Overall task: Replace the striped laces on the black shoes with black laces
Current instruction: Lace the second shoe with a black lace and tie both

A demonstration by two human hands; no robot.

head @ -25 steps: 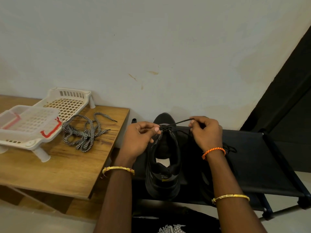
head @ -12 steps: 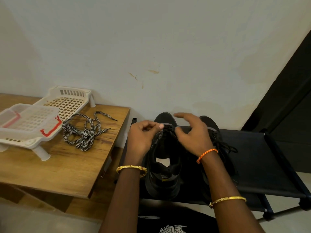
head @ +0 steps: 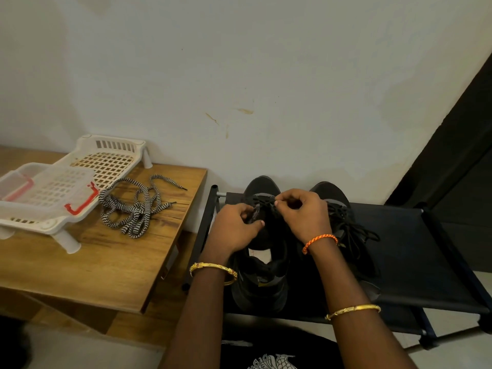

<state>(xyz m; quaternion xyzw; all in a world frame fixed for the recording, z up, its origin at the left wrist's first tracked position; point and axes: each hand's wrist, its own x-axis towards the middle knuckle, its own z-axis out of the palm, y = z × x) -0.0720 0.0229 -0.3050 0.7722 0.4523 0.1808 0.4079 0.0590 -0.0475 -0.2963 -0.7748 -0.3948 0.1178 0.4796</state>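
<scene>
Left hand (head: 234, 226) curled, pinching the left shoe's (head: 262, 267) collar | right hand (head: 302, 215) pinching its black lace (head: 263, 201) — knuckles hiding the eyelets | striped laces (head: 133, 206) heaped on wooden table (head: 93, 265) — second shoe (head: 346, 235) beside.

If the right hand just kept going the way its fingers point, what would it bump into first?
Probably the left hand: the right hand points leftward across the left shoe, pinching the black lace. Depth is unclear.

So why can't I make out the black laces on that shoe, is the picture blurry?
Head view: not blurry, the striped laces look crisp; dim light merges the black lace with the black shoe and rack; wide-angle lens bends the edges.
</scene>
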